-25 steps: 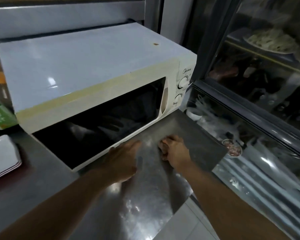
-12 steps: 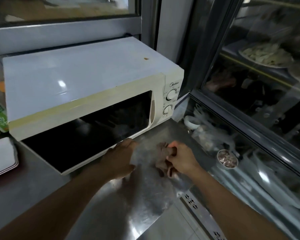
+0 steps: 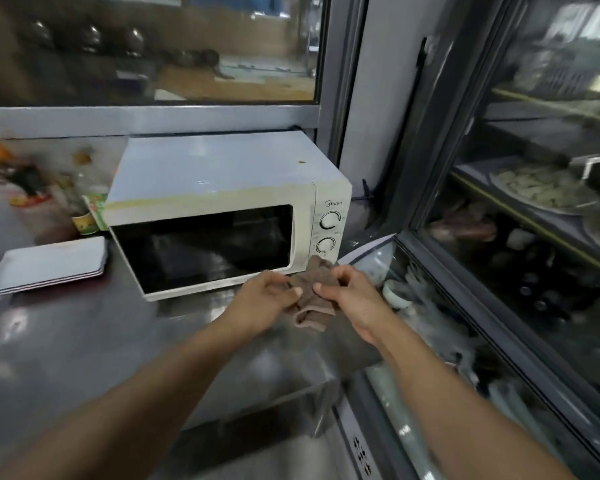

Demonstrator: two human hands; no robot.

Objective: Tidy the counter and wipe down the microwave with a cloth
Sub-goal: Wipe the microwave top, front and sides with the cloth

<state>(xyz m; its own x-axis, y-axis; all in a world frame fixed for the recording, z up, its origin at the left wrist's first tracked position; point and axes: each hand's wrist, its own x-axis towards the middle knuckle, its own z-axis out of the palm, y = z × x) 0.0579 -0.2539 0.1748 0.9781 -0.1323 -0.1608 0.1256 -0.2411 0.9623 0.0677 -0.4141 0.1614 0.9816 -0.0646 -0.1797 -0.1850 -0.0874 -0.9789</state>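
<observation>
I have both hands on the brown cloth [image 3: 313, 295]: my left hand [image 3: 266, 299] pinches its left edge, my right hand [image 3: 350, 295] its right, each grip closed on fabric; the cloth hangs bunched between them above the steel table [image 3: 84, 341]. Just beyond the grip stands the white microwave [image 3: 222, 188], door closed; stacked white trays [image 3: 49, 265] lie well to the left.

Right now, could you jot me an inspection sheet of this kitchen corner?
Surface: steel counter, shiny, smeared.
Job's things: white microwave, door closed, small brown spot on top; brown cloth held in front of it.
Clutter: stacked white trays left of the microwave; blurred bottles behind them.
Hands: left hand and right hand both pinch the cloth.
Cables: dark cord behind the microwave's right side.
Surroundings: window above; glass display case with food at right.
</observation>
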